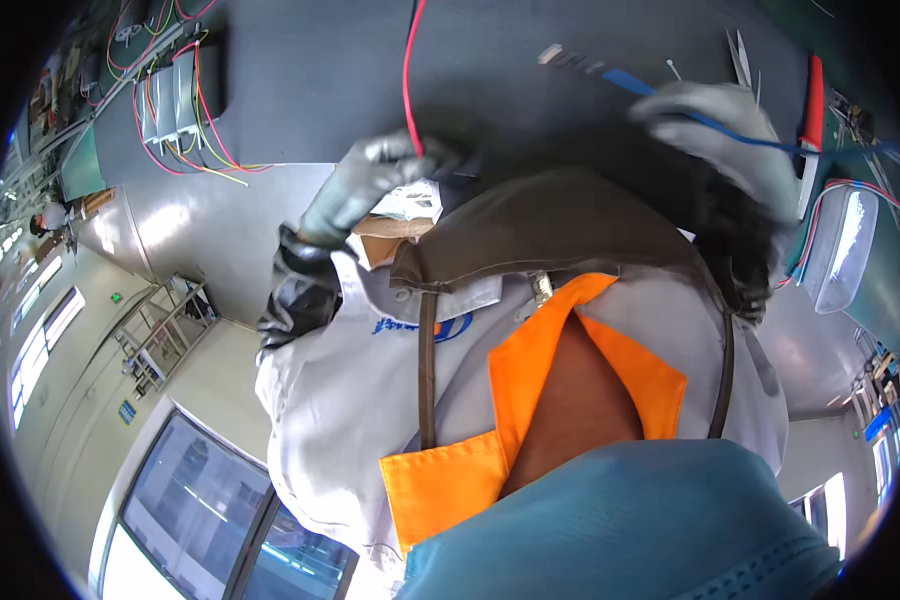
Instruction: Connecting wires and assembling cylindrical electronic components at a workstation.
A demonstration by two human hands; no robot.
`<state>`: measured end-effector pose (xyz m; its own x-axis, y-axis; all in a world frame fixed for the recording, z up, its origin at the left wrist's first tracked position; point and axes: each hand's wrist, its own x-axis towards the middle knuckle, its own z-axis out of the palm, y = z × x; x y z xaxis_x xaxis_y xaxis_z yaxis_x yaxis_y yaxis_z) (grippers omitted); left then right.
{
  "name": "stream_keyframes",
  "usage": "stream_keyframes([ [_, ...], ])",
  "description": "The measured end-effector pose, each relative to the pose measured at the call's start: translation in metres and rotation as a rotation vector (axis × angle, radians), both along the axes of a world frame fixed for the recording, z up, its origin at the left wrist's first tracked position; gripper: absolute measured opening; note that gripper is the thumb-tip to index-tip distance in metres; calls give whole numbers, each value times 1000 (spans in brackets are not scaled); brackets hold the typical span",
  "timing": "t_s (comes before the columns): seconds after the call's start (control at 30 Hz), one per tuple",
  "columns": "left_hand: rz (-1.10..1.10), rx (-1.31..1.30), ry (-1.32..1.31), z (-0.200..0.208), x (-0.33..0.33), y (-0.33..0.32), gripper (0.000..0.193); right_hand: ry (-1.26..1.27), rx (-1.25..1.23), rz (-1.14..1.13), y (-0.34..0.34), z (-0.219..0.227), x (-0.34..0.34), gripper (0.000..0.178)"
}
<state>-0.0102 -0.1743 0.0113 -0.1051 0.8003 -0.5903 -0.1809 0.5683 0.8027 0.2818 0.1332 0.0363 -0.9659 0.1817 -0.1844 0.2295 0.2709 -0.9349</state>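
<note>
The thin red insulated wire (pixel 408 75) hangs over the dark flat worktop (pixel 300 70), pinched in the grey-gloved left hand (pixel 378 168); probably light and bendy, best held by its coating; blurred grey-gloved right hand (pixel 720 130) beside slim blue cable (pixel 625 81), grip unclear.

It was an electrical-assembly workshop in a factory-like hall; a dark-topped workbench (pixel 300 75) bore wired rectangular modules (pixel 183 92), with a red wire (pixel 407 80) above it; beyond stood a metal-framed rack (pixel 162 343) and large glazed windows (pixel 192 490).
</note>
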Motion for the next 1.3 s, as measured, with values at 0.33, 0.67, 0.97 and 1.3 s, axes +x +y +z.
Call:
stream_keyframes([
  [0.33, 376, 395, -439, -3, 69, 153, 30, 415, 22, -600, -59, -28, -5, 42],
  [0.67, 296, 444, -289, 8, 85, 175, 31, 420, 183, -745, -65, -40, -27, 50],
  [0.97, 262, 575, -427, -12, 84, 176, 28, 422, 244, -763, -72, -34, -37, 49],
  [1.3, 334, 500, -743, -51, 94, 190, 30, 333, 507, -617, -40, -46, -6, 61],
])
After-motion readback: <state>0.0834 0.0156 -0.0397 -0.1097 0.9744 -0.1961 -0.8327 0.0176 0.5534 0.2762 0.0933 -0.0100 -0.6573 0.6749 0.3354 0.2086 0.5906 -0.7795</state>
